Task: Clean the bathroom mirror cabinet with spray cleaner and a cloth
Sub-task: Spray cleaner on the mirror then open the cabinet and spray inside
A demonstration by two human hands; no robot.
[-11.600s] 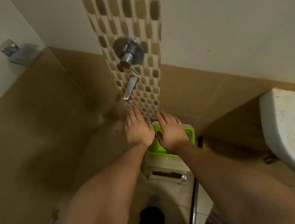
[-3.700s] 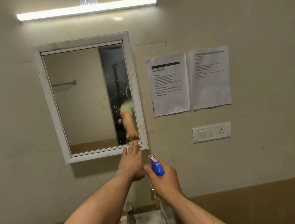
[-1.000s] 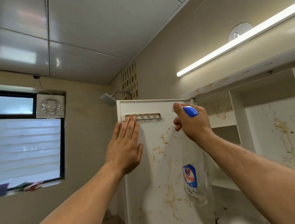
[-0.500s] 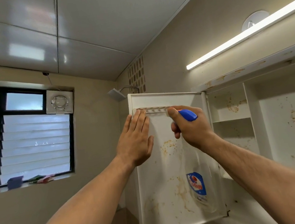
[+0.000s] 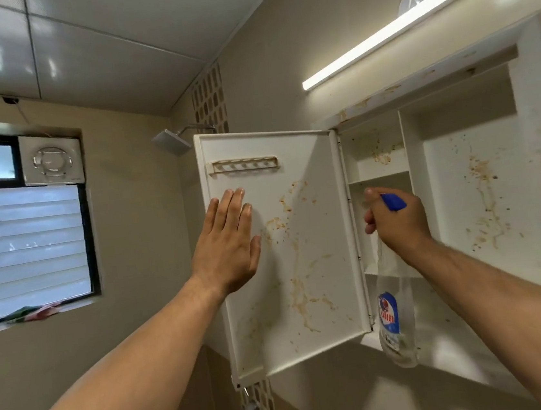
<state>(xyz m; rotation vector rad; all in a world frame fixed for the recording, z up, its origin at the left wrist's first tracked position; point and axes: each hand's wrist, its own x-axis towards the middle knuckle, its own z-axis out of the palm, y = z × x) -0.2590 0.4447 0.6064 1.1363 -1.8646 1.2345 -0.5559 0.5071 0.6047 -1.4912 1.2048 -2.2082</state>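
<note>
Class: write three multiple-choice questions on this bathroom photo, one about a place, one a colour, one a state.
1. Where does the left hand lie? A on the window; B on the inside of the cabinet door; C on the light.
2. What colour is the top of the spray bottle? A red; B green; C blue.
3. The cabinet door is: A open; B shut; C missing.
Answers: B, palm flat on the stained cabinet door; C, blue shows above the right hand; A, the shelves are exposed.
</note>
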